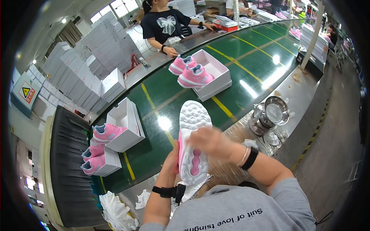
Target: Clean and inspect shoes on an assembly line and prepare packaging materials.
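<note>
A pink sneaker is tilted up in front of me, its white sole facing me. A pink patch shows in the sole's lower half. My left hand is closed around the shoe's left side. Over the middle of the sole lies my right hand, smeared by motion. Whether it holds anything is hidden. Beyond the shoe, an open white shoebox sits on the green conveyor belt, with a pair of pink sneakers at its left side.
At left on the belt are more shoeboxes with pink sneakers. A metal bowl stands on the right ledge. Crumpled white paper lies lower left. Across the belt stands a person beside stacked boxes.
</note>
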Available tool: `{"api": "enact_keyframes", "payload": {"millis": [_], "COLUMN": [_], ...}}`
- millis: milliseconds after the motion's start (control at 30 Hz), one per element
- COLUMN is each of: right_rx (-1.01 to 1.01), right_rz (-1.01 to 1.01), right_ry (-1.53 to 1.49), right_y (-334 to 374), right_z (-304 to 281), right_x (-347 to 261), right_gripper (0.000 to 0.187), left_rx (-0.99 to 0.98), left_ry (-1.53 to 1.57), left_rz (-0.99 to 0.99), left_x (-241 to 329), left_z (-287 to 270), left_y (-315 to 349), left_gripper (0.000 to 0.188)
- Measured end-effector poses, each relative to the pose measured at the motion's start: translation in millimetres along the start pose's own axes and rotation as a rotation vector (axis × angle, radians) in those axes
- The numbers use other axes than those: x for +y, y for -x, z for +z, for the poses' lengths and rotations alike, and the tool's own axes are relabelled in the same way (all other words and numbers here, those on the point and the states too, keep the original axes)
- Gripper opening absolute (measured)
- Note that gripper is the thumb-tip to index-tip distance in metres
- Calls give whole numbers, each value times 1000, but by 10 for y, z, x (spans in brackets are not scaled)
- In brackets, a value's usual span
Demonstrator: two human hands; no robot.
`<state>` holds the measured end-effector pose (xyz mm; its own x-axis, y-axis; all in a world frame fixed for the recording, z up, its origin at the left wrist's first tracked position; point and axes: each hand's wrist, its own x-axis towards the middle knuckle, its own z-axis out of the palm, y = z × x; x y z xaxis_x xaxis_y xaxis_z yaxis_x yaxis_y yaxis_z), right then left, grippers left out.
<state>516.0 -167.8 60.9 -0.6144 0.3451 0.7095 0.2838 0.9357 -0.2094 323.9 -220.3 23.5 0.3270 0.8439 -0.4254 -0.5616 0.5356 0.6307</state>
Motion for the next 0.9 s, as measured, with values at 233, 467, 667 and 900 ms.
{"api": "enact_keyframes", "payload": {"millis": [233, 467, 667, 900], "right_rx": [113, 216, 69, 167], "right_rz": [174, 164, 140, 363], "right_ry": [-133, 25, -162, -27], "right_y": [79, 2, 295, 168], "right_z": [-80, -357, -7, -130], "right_x": [-118, 126, -272, 396], "right_gripper": [24, 26, 32, 19], "left_rx": [119, 108, 105, 117], "left_ry": [71, -170, -12, -71], "left_rz": [-43, -72, 9, -90], "left_x": [-352, -504, -582, -539], "left_z": [199, 101, -24, -118], "left_y": [35, 148, 136, 172], "left_gripper": [59, 56, 54, 50]}}
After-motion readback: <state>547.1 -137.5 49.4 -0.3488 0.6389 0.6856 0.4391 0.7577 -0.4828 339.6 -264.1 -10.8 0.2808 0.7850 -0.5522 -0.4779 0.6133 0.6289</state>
